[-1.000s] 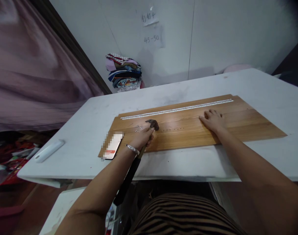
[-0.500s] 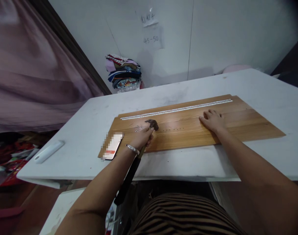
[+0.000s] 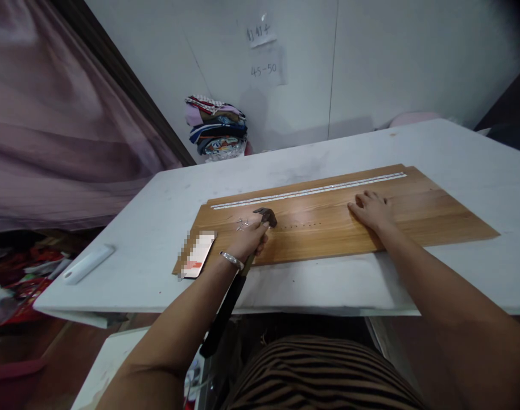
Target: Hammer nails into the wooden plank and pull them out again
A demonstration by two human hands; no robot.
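My left hand (image 3: 251, 240) is wrapped round a claw hammer (image 3: 266, 216) close below its head. The head rests at or just over the wooden board (image 3: 328, 242), and the dark handle (image 3: 226, 310) slants back past the table's front edge. Several loose nails (image 3: 242, 224) lie on the board left of the hammer head. A row of small dark dots (image 3: 302, 225), nail heads or holes, runs right from the head. My right hand (image 3: 372, 210) lies on the right half of the board, fingers a little bent and apart, holding nothing.
Along the board's far side runs a white measuring strip (image 3: 306, 192). A phone (image 3: 200, 256) lies at the board's left end. The white table (image 3: 328, 290) carries a white oblong object (image 3: 89, 264) at left. Folded cloths (image 3: 219, 128) are stacked by the wall behind.
Both hands and the hammer stay practically where they were. Only the view has shifted very slightly.
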